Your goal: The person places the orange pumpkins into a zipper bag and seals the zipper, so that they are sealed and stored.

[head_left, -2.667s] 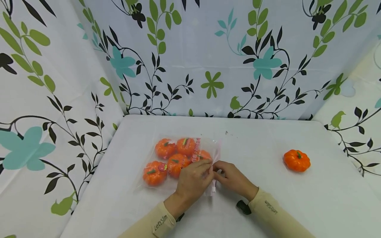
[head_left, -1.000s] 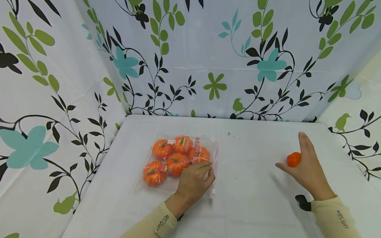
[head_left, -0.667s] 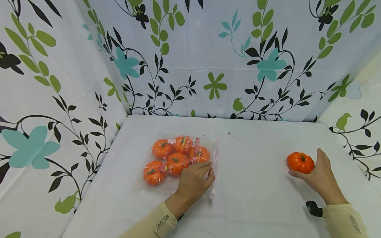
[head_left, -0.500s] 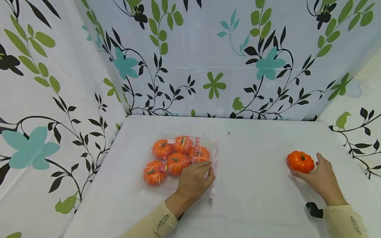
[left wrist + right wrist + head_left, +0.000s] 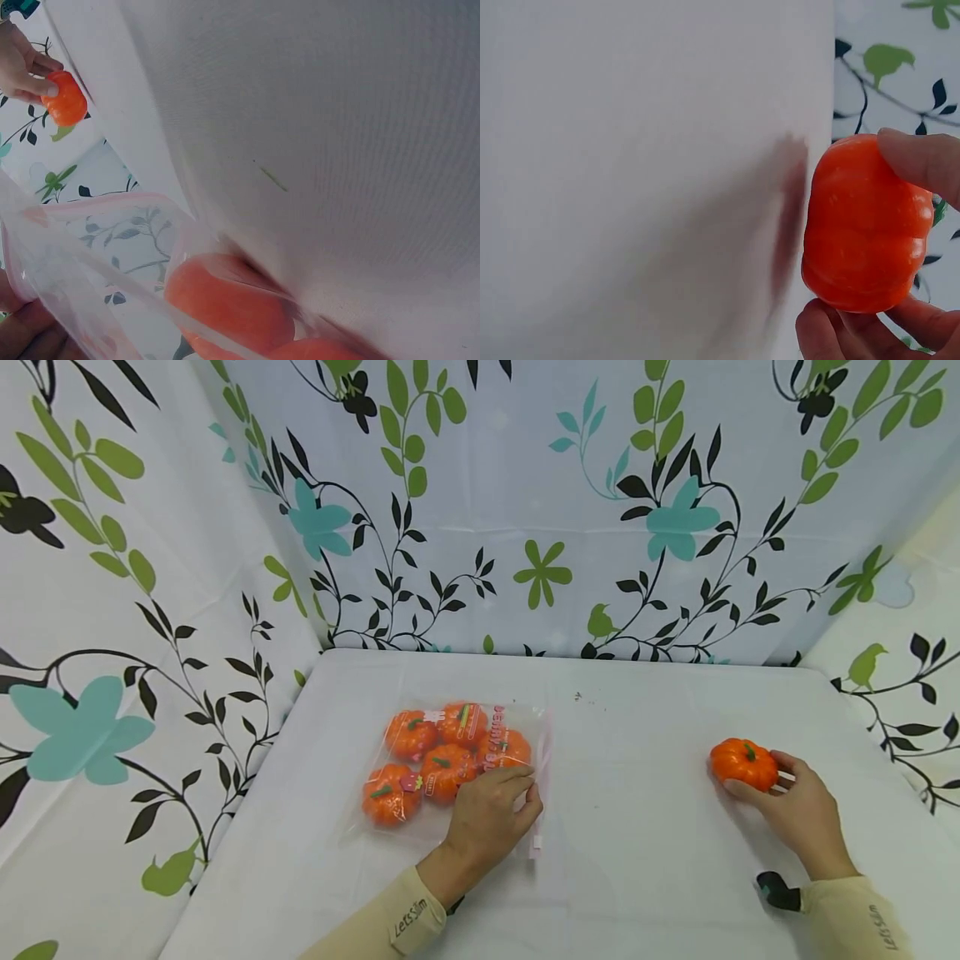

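In the head view, a clear zip bag [image 5: 538,735] with pink lettering lies on the white table, with several small orange pumpkins [image 5: 446,768] inside. My left hand [image 5: 487,817] pinches the bag near its pink-edged mouth. That mouth gapes in the left wrist view, where my left fingers [image 5: 34,330] show at its rim. Over at the right, my right hand [image 5: 806,818] grips a single orange pumpkin [image 5: 742,763] with a green stem. The right wrist view has the thumb [image 5: 919,161] on one side of this pumpkin [image 5: 866,225] and the fingers on the other.
The white table [image 5: 637,877] reaches back to a leaf-and-flower patterned curtain [image 5: 480,510], which also hangs at both sides. A white slider [image 5: 536,843] sits at the near end of the bag's mouth. Small dark specks [image 5: 577,697] mark the cloth.
My right hand has left the bag, reached right and taken hold of the lone pumpkin, which has just shifted slightly left. My left hand has stayed at the bag's mouth.
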The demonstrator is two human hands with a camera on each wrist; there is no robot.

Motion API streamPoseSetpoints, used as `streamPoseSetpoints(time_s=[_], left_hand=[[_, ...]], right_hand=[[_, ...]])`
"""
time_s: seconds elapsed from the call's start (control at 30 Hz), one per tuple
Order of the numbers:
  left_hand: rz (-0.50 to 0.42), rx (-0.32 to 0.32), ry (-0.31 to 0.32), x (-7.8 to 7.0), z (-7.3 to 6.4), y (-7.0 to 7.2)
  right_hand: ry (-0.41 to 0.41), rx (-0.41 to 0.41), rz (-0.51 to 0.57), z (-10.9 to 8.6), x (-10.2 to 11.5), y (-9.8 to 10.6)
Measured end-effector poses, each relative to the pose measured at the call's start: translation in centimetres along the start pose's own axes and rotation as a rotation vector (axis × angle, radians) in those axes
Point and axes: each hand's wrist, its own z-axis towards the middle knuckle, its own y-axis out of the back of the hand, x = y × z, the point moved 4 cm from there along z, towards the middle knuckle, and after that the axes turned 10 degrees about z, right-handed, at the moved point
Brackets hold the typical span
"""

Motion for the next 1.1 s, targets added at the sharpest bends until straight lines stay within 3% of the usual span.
streamPoseSetpoints(time_s=[0.37,0.57,0.8,1.1], left_hand=[[0.002,-0.002,0.015,0.2,-0.1,0.0],[0.022,-0.012,0.011,0.2,-0.1,0.1],[0.004,-0.018,0.011,0.2,-0.3,0.3],[-0.029,-0.015,0.031,0.1,-0.4,0.6]], right_hand=[[0.251,0.176,0.139,-3.1,8.9,-5.9],[0.321,0.310,0.223,-5.2,12.7,-10.1],[0.326,0.454,0.327,-6.5,14.6,-13.6],[0.351,0.581,0.385,-7.1,15.1,-15.5]])
